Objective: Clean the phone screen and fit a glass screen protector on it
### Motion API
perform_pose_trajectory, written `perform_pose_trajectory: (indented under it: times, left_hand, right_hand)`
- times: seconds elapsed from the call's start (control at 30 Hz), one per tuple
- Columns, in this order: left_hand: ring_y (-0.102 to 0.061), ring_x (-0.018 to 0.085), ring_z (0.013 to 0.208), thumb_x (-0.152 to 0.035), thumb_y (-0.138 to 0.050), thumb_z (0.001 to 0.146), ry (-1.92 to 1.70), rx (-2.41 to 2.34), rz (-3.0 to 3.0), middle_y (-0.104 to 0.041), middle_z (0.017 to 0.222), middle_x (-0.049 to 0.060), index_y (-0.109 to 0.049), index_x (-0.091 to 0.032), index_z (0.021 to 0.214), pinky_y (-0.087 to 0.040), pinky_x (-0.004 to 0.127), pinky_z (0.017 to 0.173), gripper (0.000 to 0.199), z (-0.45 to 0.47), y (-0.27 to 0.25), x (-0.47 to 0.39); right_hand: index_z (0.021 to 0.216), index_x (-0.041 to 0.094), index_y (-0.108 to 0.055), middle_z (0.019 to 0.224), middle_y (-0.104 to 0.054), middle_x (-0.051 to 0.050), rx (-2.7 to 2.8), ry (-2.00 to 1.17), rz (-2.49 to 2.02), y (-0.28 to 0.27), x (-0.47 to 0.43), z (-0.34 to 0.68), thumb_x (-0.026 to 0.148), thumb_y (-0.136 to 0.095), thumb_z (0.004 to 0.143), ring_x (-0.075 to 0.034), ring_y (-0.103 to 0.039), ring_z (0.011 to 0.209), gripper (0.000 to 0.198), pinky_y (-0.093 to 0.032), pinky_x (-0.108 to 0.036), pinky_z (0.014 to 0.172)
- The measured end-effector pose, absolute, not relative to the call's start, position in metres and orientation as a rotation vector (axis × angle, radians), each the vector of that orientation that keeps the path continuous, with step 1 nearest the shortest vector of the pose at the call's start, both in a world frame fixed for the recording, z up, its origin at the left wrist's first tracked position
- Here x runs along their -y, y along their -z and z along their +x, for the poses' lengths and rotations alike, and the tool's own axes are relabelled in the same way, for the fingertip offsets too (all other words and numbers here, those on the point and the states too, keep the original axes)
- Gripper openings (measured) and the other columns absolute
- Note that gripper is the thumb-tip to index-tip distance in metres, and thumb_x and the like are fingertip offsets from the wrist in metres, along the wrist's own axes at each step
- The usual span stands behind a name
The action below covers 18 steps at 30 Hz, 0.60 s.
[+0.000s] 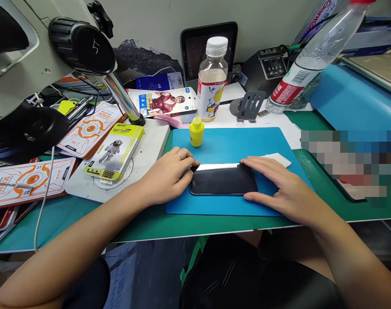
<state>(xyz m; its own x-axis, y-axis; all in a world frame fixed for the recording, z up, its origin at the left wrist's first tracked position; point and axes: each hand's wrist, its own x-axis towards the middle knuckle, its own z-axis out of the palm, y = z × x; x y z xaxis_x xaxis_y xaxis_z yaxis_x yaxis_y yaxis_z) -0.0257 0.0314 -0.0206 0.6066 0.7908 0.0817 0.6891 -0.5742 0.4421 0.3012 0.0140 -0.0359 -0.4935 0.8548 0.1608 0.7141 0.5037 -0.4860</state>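
Note:
A black smartphone [224, 180] lies flat, long side across, on a blue mat [234, 206], its dark glass face up with a bright reflection along the far edge. My left hand [169, 178], a ring on one finger, has its fingers curled and grips the phone's left end between thumb and fingertips. Around the right end, my right hand [284, 184] holds the phone with its thumb at the near edge and fingers at the far edge. Behind the phone stands a small yellow bottle [197, 133]. A white paper piece [277, 159] lies partly behind my right hand.
A microscope-like stand [25, 77] looms at the left over boxed batteries [115, 150] and screen packets [92, 128]. Behind the mat stand a drink bottle [211, 86], a black phone holder [250, 106] and a tilted water bottle [311, 68]. Another phone [351, 193] lies right, partly blurred out.

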Motion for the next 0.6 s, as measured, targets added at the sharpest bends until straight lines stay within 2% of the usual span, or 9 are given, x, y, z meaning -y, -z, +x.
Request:
perform_pose_trajectory:
  times: [0.13, 0.37, 0.6]
  left_hand:
    - [-0.058, 0.027, 0.111, -0.017, -0.039, 0.098, -0.368, -1.187, 2.438, -0.066, 0.119, 0.01, -0.068, -0.018, 0.121, -0.051, 0.047, 0.1, 0.036, -0.0266, 0.0197, -0.032]
    - [-0.059, 0.029, 0.11, -0.034, -0.061, 0.09, -0.378, -1.179, 2.493, -0.066, 0.121, 0.011, -0.068, -0.016, 0.122, -0.053, 0.046, 0.099, 0.038, -0.0244, 0.0164, -0.0297]
    - [-0.059, 0.029, 0.108, -0.037, -0.066, 0.088, -0.389, -1.19, 2.497, -0.067, 0.118, 0.011, -0.069, -0.016, 0.118, -0.054, 0.047, 0.097, 0.037, -0.0236, 0.0189, -0.0307]
  right_hand:
    - [0.147, 0.028, -0.058, 0.147, -0.064, -0.012, 2.372, -0.511, -1.295, 0.0367, -0.014, 0.3021, 0.06, -0.068, 0.091, -0.037, -0.06, 0.136, 0.065, -0.051, -0.055, 0.113]
    - [0.146, 0.025, -0.058, 0.146, -0.065, -0.014, 2.372, -0.509, -1.291, 0.0382, -0.0151, 0.3022, 0.061, -0.068, 0.091, -0.037, -0.06, 0.136, 0.067, -0.052, -0.055, 0.112]
    - [0.147, 0.027, -0.059, 0.147, -0.065, -0.014, 2.368, -0.503, -1.301, 0.0375, -0.0145, 0.3025, 0.061, -0.068, 0.09, -0.039, -0.061, 0.135, 0.067, -0.053, -0.057, 0.111]
